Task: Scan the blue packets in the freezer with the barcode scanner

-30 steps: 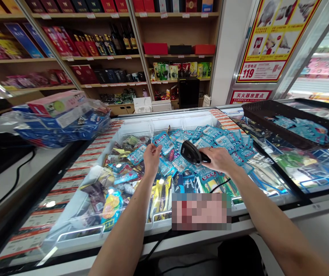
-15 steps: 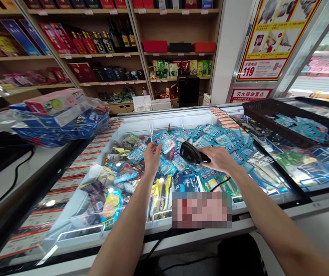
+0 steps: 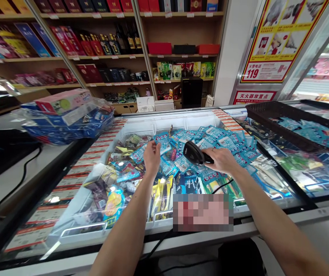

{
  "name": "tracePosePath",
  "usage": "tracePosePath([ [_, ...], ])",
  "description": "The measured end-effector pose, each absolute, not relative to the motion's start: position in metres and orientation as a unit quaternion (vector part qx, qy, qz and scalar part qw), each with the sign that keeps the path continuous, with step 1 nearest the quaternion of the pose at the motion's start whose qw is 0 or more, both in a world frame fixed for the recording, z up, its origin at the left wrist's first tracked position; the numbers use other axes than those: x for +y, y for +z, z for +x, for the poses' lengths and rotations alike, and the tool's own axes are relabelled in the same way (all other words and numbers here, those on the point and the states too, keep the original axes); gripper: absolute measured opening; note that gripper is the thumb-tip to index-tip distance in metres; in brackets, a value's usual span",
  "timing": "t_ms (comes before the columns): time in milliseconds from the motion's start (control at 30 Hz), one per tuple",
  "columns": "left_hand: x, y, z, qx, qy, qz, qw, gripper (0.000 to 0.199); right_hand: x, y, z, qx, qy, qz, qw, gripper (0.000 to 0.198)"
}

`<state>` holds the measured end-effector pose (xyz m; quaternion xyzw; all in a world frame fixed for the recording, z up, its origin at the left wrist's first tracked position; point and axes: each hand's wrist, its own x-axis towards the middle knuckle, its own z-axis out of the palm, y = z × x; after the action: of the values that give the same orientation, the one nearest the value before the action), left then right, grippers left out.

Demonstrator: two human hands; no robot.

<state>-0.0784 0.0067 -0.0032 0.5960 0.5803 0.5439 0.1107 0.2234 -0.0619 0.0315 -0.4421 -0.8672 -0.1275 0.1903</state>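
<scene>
My right hand (image 3: 223,160) is wrapped around the handle of a black barcode scanner (image 3: 193,153), whose head points left over a spread of small blue packets (image 3: 217,134). To its left, my left hand (image 3: 152,153) pinches the edge of one blue packet (image 3: 163,142), its printed side tilted towards me. A small gap separates the scanner from that packet. The other blue packets seem to lie on the glass top of a chest freezer (image 3: 112,151). Bagged ice creams (image 3: 162,191) show through the glass. A cable (image 3: 221,186) runs down from the scanner.
At the left stands a plastic-wrapped stack of blue boxes (image 3: 69,122) with a pink box (image 3: 63,101) on top. A dark basket (image 3: 290,128) on the right holds more blue packets. Stocked shelves (image 3: 103,56) line the back wall. A pixelated patch covers part of the freezer's front edge.
The packet in my left hand has tilted flatter and sits slightly lower. The scanner stays in my right hand, and the whole view has shifted a little.
</scene>
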Motion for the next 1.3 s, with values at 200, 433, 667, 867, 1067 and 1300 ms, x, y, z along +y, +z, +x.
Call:
tracePosePath([
  [200,0.009,0.006,-0.102,0.671,0.458,0.583,0.006,0.036,-0.061,0.033,0.226,-0.866,-0.118,-0.447,0.192,0.036],
  [433,0.005,0.011,-0.112,0.747,0.355,0.553,-0.102,0.042,-0.061,0.034,0.226,-0.863,-0.122,-0.453,0.188,0.034],
  [667,-0.003,0.009,-0.111,0.74,0.337,0.563,-0.151,0.036,-0.061,0.033,0.227,-0.863,-0.124,-0.448,0.196,0.033],
  [867,-0.012,0.02,-0.098,0.731,0.304,0.589,-0.161,0.036,-0.06,0.031,0.228,-0.863,-0.133,-0.447,0.195,0.037],
  [1067,-0.013,0.018,-0.064,0.611,0.317,0.725,-0.037,0.043,-0.06,0.033,0.228,-0.862,-0.123,-0.45,0.196,0.038],
  [1300,-0.02,0.004,-0.038,0.541,0.258,0.8,0.012,0.056,-0.058,0.03,0.229,-0.853,-0.135,-0.462,0.202,0.038],
])
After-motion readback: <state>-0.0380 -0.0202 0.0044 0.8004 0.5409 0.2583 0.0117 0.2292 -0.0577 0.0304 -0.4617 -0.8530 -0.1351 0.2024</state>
